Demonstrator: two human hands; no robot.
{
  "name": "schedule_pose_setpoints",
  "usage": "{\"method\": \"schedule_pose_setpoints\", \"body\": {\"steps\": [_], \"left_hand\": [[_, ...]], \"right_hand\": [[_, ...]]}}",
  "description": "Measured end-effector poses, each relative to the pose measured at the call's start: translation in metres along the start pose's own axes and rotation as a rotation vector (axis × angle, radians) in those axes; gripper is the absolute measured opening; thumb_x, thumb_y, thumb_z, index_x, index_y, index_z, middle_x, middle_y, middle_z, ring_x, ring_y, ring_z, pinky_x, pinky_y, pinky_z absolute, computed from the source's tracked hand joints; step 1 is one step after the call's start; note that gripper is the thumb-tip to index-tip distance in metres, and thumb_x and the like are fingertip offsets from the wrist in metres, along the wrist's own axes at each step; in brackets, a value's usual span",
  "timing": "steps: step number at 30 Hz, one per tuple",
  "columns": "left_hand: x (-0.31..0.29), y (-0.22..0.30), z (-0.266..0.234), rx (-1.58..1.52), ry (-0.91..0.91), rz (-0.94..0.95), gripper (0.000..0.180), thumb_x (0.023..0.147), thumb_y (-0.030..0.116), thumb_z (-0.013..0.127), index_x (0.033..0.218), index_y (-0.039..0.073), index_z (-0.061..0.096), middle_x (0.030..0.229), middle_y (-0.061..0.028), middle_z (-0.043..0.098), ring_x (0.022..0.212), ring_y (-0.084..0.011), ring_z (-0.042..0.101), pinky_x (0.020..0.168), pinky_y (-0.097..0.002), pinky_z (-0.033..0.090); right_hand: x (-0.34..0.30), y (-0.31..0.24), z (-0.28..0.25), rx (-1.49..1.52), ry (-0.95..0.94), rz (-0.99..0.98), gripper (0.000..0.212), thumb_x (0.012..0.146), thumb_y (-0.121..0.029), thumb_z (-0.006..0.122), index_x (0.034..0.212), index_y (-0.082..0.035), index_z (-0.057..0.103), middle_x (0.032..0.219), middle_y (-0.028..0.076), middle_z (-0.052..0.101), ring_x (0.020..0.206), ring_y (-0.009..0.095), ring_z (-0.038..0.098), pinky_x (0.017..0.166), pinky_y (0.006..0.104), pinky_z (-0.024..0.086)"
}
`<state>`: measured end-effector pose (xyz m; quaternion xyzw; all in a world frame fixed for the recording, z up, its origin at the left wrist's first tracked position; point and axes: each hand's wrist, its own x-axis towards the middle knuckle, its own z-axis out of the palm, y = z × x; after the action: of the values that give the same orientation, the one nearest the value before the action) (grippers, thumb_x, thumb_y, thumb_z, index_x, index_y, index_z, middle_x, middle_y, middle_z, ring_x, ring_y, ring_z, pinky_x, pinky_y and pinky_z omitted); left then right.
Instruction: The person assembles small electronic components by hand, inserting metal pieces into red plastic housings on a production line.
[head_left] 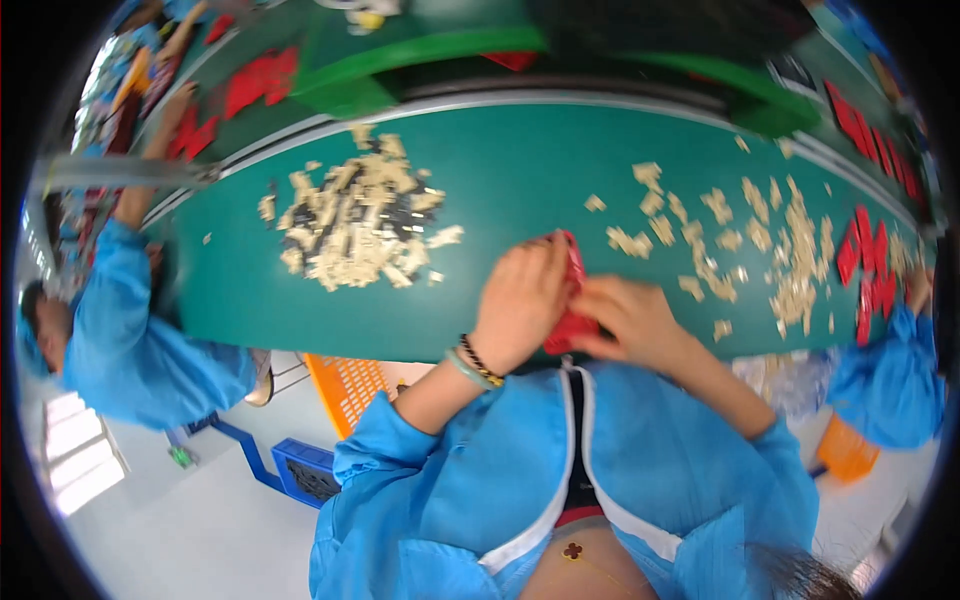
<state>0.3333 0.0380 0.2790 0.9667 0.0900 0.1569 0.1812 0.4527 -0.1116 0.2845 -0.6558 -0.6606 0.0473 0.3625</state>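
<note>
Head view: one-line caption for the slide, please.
Both hands, left hand and right hand, grip a red plastic piece over a green table strewn with beige parts.

Bright, even light is falling over the green table (500, 190), leaving only faint shadows under the pale pieces (355, 215). Daylight is flooding in at the lower left, washing the floor (180, 520) out to near white. The fisheye lens is bending the table edge into an arc and darkening the corners to black. Motion blur is softening the hands and the red piece (572, 300), and detail is smearing toward the rim.
</note>
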Motion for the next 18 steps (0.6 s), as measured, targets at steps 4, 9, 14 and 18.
{"method": "schedule_pose_setpoints", "body": {"steps": [4,9,14,18], "left_hand": [[0.003,0.002,0.008,0.086,0.042,0.068,0.048,0.080,0.019,0.063,0.117,-0.009,0.056,0.103,-0.0150,0.055,0.094,-0.0275,0.053,0.082,-0.0361,0.046],[-0.004,-0.006,0.005,0.099,-0.031,0.122,0.043,0.081,0.020,0.055,0.111,-0.010,0.059,0.113,-0.0195,0.052,0.106,-0.0312,0.050,0.093,-0.0393,0.041],[-0.014,-0.015,-0.065,-0.312,-0.072,0.095,0.078,0.076,0.041,0.072,0.135,-0.001,0.043,0.148,-0.0207,0.030,0.137,-0.0411,0.028,0.106,-0.0491,0.031],[-0.047,-0.039,-0.104,0.028,0.035,0.264,0.060,0.078,0.033,0.071,0.125,0.001,0.054,0.137,-0.0187,0.046,0.132,-0.0371,0.040,0.104,-0.0476,0.037]], "right_hand": [[-0.015,-0.010,-0.006,-0.058,-0.269,-0.022,0.031,0.074,-0.026,0.073,0.099,-0.011,0.063,0.108,0.007,0.058,0.085,0.025,0.059,0.073,0.0373,0.048],[-0.015,-0.011,-0.003,-0.051,-0.235,-0.113,0.029,0.072,-0.025,0.075,0.096,-0.011,0.064,0.103,0.006,0.059,0.079,0.023,0.060,0.065,0.0350,0.048],[-0.002,-0.014,-0.006,-0.141,-0.145,-0.249,0.031,0.071,-0.023,0.077,0.096,-0.010,0.065,0.098,0.003,0.062,0.075,0.018,0.059,0.061,0.0299,0.047],[0.066,-0.024,0.022,-0.147,0.104,-0.480,0.028,0.070,-0.016,0.077,0.095,-0.010,0.068,0.099,0.003,0.065,0.073,0.015,0.060,0.061,0.0263,0.046]]}}
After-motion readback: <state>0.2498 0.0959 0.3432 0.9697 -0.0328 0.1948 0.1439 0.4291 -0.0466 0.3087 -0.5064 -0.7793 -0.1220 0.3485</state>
